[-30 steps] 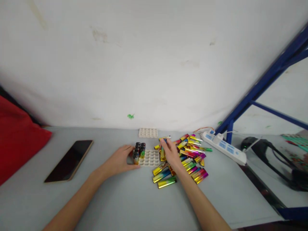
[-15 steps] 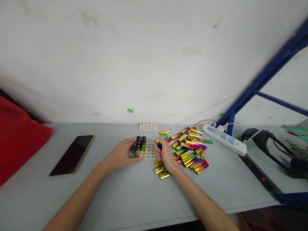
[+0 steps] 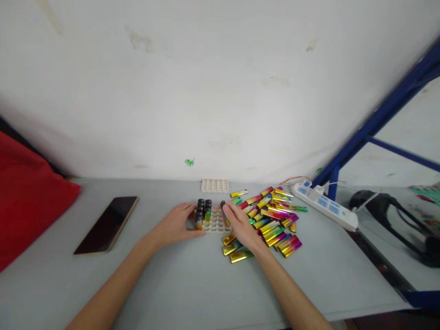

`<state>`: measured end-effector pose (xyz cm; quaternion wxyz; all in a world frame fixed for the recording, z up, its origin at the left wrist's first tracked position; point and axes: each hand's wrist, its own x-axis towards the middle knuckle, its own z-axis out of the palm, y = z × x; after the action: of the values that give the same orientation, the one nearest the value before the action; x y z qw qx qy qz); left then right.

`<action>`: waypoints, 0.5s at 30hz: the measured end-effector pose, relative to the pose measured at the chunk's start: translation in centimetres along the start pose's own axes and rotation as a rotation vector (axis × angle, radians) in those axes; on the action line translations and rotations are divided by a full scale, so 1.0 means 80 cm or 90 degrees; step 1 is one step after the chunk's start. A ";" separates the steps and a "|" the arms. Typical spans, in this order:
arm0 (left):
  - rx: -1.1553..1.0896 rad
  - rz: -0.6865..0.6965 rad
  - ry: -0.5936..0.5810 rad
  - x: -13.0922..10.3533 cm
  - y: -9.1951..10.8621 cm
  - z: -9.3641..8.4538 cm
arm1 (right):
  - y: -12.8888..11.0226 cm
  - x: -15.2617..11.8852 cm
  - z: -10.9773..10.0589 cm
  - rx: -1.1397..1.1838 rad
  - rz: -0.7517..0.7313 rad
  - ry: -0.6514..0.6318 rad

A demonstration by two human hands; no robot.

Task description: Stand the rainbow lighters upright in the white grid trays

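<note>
A pale tray with rows of round-cornered pockets (image 3: 215, 223) lies on the table. Several black-topped lighters (image 3: 199, 220) stand upright in its left end. My left hand (image 3: 177, 223) curves around that end, its thumb along the front edge and its fingers behind the lighters, gripping the tray. In the closed fingers of my right hand (image 3: 240, 224) is one lighter (image 3: 225, 214), held nearly upright over the tray's right part. Its dark top points up and its lower end is partly hidden. A heap of shiny, many-coloured lighters (image 3: 271, 227) lies right of the tray.
A second pale tray (image 3: 215, 185) lies near the wall. At left are a dark phone (image 3: 106, 224) and a red cloth-like item (image 3: 30, 197). A white power strip (image 3: 326, 204), a blue metal frame (image 3: 364, 133) and a black strapped device (image 3: 388, 220) are at right.
My right hand has turned the lighter upright over the tray; before, it was tilted in the fist. My left hand stays at the tray's left end. The whole view has shifted slightly.
</note>
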<state>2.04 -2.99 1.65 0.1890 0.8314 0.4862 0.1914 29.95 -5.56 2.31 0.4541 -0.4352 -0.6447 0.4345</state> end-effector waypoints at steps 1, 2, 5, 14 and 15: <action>0.000 0.002 -0.001 -0.001 0.001 -0.001 | -0.001 -0.001 -0.003 -0.037 -0.036 -0.012; -0.001 0.003 -0.002 -0.001 0.002 -0.001 | -0.002 -0.002 -0.005 -0.075 -0.067 -0.014; -0.001 0.000 -0.009 -0.002 0.004 -0.002 | -0.002 -0.005 -0.007 -0.178 -0.105 0.013; -0.001 0.006 0.003 -0.003 -0.005 0.003 | 0.003 -0.003 0.003 -0.289 -0.135 -0.084; -0.002 0.006 0.003 -0.003 -0.006 0.004 | 0.002 -0.001 0.004 -0.314 -0.143 -0.094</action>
<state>1.70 -2.99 1.12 0.1879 0.8332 0.4822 0.1950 29.68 -5.67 2.03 0.3312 -0.4256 -0.8066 0.2420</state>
